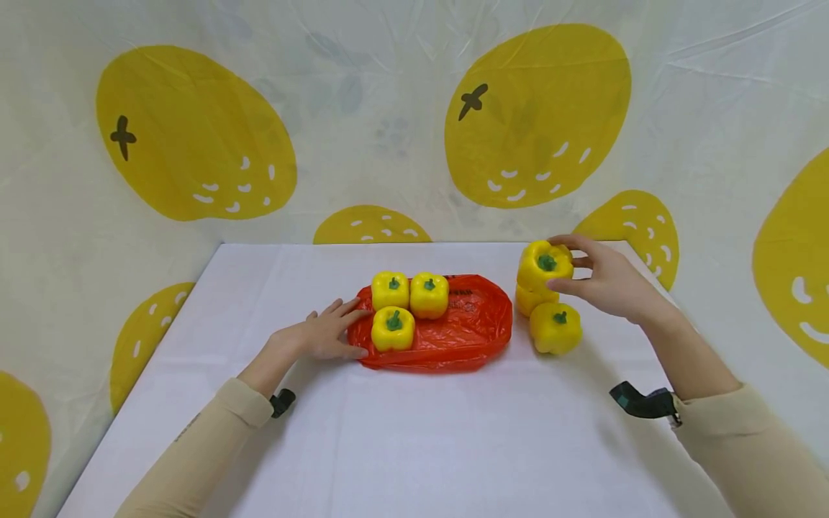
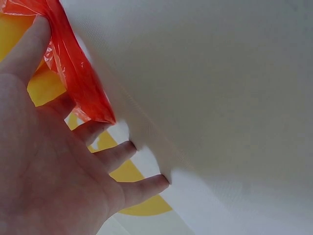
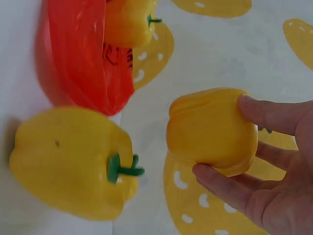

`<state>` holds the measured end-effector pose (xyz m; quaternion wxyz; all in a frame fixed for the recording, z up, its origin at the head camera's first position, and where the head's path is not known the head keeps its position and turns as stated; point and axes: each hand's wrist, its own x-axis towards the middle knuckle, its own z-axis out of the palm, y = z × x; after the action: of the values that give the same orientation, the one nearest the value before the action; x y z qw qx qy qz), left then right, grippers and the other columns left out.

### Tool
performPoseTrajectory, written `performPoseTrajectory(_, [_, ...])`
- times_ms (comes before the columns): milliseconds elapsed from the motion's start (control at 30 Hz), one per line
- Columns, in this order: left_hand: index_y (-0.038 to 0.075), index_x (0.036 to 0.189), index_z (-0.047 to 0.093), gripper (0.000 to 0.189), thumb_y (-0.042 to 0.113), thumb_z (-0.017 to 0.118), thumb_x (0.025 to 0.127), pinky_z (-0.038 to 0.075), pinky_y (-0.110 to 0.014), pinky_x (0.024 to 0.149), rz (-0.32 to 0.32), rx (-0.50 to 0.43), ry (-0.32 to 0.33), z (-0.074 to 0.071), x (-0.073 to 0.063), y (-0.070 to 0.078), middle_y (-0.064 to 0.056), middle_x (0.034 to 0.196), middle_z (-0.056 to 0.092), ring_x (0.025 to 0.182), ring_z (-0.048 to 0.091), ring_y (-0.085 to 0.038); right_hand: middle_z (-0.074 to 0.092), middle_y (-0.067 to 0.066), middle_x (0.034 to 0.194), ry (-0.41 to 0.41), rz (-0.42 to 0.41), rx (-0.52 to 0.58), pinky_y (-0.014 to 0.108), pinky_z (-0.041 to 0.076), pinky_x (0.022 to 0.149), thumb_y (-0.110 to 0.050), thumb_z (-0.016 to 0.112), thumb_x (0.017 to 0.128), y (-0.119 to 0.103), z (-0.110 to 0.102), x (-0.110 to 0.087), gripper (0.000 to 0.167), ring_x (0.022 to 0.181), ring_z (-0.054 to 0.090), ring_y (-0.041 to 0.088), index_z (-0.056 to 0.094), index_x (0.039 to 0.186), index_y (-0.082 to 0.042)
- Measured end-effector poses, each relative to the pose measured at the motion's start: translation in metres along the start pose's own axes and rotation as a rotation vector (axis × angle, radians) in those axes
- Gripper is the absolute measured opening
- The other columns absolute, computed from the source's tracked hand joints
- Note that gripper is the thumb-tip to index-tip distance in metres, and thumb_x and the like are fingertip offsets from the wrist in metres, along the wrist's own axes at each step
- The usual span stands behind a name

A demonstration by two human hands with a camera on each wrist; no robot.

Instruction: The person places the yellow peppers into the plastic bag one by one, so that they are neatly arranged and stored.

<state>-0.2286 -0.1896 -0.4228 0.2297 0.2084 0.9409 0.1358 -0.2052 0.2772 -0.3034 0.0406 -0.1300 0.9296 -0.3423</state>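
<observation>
My right hand (image 1: 602, 277) grips a yellow bell pepper (image 1: 544, 265) with a green stem, thumb on one side and fingers on the other. In the right wrist view this pepper (image 3: 212, 129) is held up off the table. Below it in the head view, a second pepper (image 1: 529, 299) is partly hidden, and a third pepper (image 1: 555, 329) stands in front. A red plastic bag (image 1: 476, 327) lies opened out in the middle, with three peppers (image 1: 393, 331) grouped in its left part. My left hand (image 1: 329, 332) rests at the bag's left edge, fingers spread, thumb and fingertips touching the red plastic (image 2: 73, 68).
A white cloth covers the table (image 1: 401, 439). Behind and beside it hangs a pale curtain (image 1: 376, 129) printed with large yellow fruit. Dark wrist cameras (image 1: 641, 401) are worn at both cuffs.
</observation>
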Motion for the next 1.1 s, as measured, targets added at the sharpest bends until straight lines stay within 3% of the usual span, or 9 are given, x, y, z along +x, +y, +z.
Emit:
performPoseTrajectory(233, [0.022, 0.163, 0.03, 0.09, 0.058, 0.07, 0.09, 0.011, -0.078, 0.112, 0.001, 0.003, 0.004, 0.001, 0.0, 0.0, -0.011, 0.171, 0.012, 0.154, 0.006, -0.044, 0.049, 0.016, 0.149, -0.021, -0.078, 0.024, 0.063, 0.051, 0.096, -0.022, 0.077, 0.095, -0.008, 0.018, 0.001, 0.064, 0.129, 0.049, 0.048, 0.047, 0.15, -0.01])
performPoseTrajectory(533, [0.023, 0.163, 0.03, 0.091, 0.059, 0.069, 0.09, 0.01, -0.078, 0.112, 0.003, 0.008, 0.002, 0.001, 0.001, -0.001, -0.01, 0.171, 0.011, 0.154, 0.005, -0.044, 0.05, 0.013, 0.146, -0.073, -0.046, 0.062, 0.06, 0.052, 0.096, -0.024, 0.077, 0.093, -0.016, 0.042, 0.005, 0.063, 0.129, 0.05, 0.044, 0.048, 0.149, -0.016])
performPoseTrajectory(867, [0.023, 0.163, 0.029, 0.09, 0.059, 0.069, 0.091, 0.011, -0.078, 0.112, 0.0, 0.009, 0.006, 0.001, 0.001, 0.0, -0.011, 0.171, 0.012, 0.154, 0.006, -0.044, 0.052, 0.012, 0.146, -0.115, -0.094, 0.11, 0.057, 0.053, 0.097, -0.021, 0.08, 0.09, -0.025, 0.069, 0.011, 0.064, 0.127, 0.053, 0.043, 0.051, 0.146, -0.013])
performPoseTrajectory(1100, [0.023, 0.163, 0.029, 0.09, 0.059, 0.069, 0.091, 0.01, -0.079, 0.111, 0.004, 0.008, 0.01, 0.002, 0.001, 0.0, -0.011, 0.171, 0.012, 0.154, 0.006, -0.044, 0.052, 0.009, 0.147, -0.117, -0.113, 0.097, 0.053, 0.054, 0.097, -0.022, 0.082, 0.088, -0.029, 0.087, 0.016, 0.065, 0.128, 0.051, 0.036, 0.052, 0.146, -0.014])
